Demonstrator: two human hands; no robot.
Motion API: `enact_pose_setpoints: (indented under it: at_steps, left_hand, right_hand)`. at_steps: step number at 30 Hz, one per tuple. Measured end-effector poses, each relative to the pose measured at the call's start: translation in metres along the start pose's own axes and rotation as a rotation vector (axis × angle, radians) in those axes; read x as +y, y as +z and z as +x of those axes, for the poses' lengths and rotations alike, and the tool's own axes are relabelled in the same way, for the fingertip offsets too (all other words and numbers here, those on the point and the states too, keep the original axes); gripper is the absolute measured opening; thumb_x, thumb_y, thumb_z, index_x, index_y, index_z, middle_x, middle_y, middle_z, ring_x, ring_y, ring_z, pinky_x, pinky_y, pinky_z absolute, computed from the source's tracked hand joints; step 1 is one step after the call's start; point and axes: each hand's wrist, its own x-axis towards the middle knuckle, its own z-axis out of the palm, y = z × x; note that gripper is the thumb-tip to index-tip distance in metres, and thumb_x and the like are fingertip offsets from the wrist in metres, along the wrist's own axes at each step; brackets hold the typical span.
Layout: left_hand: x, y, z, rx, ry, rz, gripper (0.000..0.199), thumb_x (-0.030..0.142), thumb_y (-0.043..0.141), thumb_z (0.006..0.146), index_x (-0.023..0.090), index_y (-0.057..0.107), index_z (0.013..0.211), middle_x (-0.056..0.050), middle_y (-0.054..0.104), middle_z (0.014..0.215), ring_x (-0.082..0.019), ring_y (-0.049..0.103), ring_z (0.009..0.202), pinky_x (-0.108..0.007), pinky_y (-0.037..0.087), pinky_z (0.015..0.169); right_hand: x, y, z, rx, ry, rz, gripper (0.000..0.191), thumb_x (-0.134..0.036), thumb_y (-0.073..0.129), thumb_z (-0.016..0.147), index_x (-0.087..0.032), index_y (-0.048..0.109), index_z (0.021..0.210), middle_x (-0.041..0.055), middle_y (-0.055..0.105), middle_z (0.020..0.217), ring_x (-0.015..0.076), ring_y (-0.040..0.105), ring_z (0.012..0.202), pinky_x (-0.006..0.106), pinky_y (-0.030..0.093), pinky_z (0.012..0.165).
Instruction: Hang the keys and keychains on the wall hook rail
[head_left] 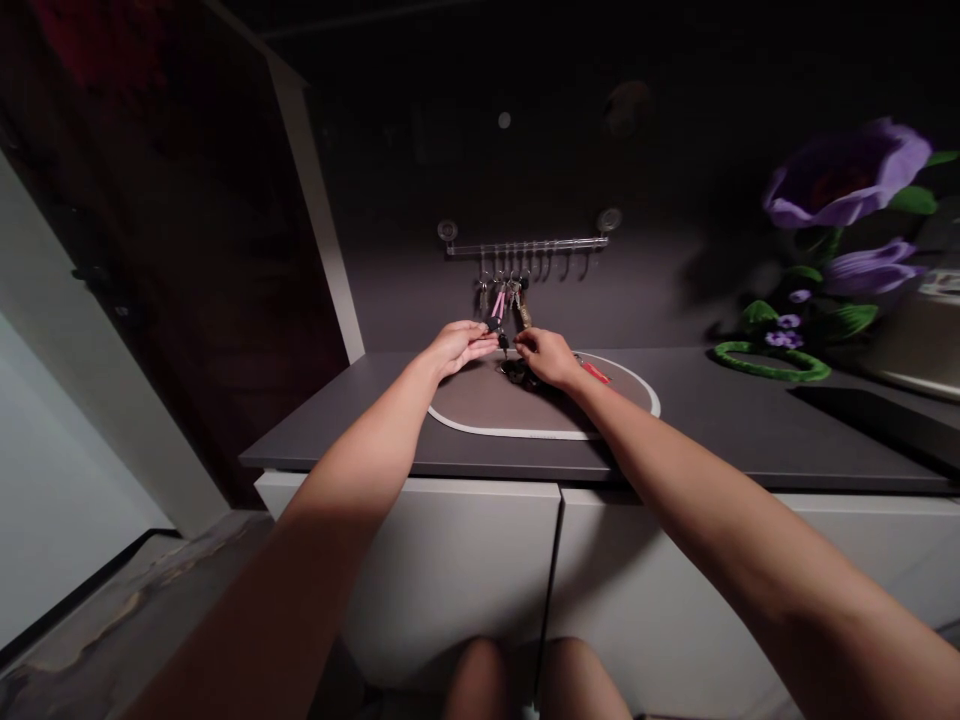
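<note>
One black fob (503, 341) hung mid-frame below a near-upright pink strap (499, 303), nearer your left hand (459, 346) than your right hand (547, 356), both grips unclear.

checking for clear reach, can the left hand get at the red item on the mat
Probably not directly: the right hand is over the mat, between the left hand and the red item.

No text can be read. The mat (469, 408) bears tiny print (542, 436), too small to make out.
</note>
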Motion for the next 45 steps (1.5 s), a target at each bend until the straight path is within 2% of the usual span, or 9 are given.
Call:
enact_pose_setpoints:
  at_steps: [9,16,22,29,37,45]
  left_hand:
    - [-0.001,0.004,-0.004,-0.118,0.015,-0.076,0.012,0.006,0.043,0.084,0.01,0.048,0.073,-0.009,0.063,0.075,-0.015,0.065,0.079,-0.04,0.048,0.089]
    - [-0.005,0.004,-0.002,-0.137,0.009,-0.056,0.014,0.006,0.045,0.084,0.01,0.047,0.07,-0.007,0.061,0.073,-0.014,0.064,0.078,-0.043,0.045,0.092]
    - [-0.006,0.007,-0.003,-0.133,0.009,-0.022,0.014,0.006,0.045,0.084,0.012,0.045,0.07,-0.002,0.057,0.07,-0.012,0.063,0.075,-0.042,0.045,0.092]
    - [-0.006,0.006,-0.001,-0.112,0.052,-0.023,0.01,0.009,0.048,0.083,0.013,0.044,0.075,-0.004,0.059,0.074,-0.014,0.064,0.079,-0.041,0.045,0.091]
    - [-0.006,0.004,-0.001,-0.098,0.142,0.026,0.008,0.009,0.047,0.084,0.011,0.047,0.076,-0.003,0.059,0.075,-0.012,0.065,0.078,-0.037,0.046,0.09]
    - [-0.016,0.007,-0.003,-0.14,0.057,0.294,0.007,0.01,0.06,0.075,0.01,0.054,0.079,-0.003,0.061,0.074,-0.01,0.063,0.073,-0.038,0.049,0.086]
  right_hand:
    - [-0.009,-0.007,-0.002,0.128,-0.054,0.169,0.028,-0.028,0.041,0.086,-0.015,0.065,0.093,0.0074,0.066,0.093,0.0171,0.057,0.088,0.027,0.04,0.081]
    - [-0.011,-0.009,-0.003,0.098,-0.086,0.252,0.023,-0.027,0.047,0.082,-0.016,0.065,0.091,0.0071,0.064,0.094,0.0174,0.054,0.091,0.029,0.039,0.084]
    - [-0.004,-0.001,0.001,0.107,-0.019,0.475,0.021,-0.032,0.057,0.074,-0.016,0.065,0.085,0.0053,0.063,0.088,0.0147,0.055,0.08,0.03,0.042,0.079]
    - [-0.003,0.0,0.003,0.031,0.081,0.738,0.023,-0.035,0.063,0.067,-0.014,0.062,0.075,0.0023,0.063,0.074,0.0113,0.053,0.068,0.027,0.042,0.073]
    - [-0.002,-0.002,0.004,0.106,0.173,0.872,0.026,-0.037,0.066,0.064,-0.014,0.06,0.074,0.0004,0.06,0.071,0.0096,0.05,0.066,0.026,0.041,0.071]
    - [0.002,-0.002,0.007,0.192,0.184,0.995,0.024,-0.037,0.065,0.065,-0.015,0.056,0.072,-0.0018,0.055,0.069,0.0086,0.049,0.067,0.024,0.042,0.07]
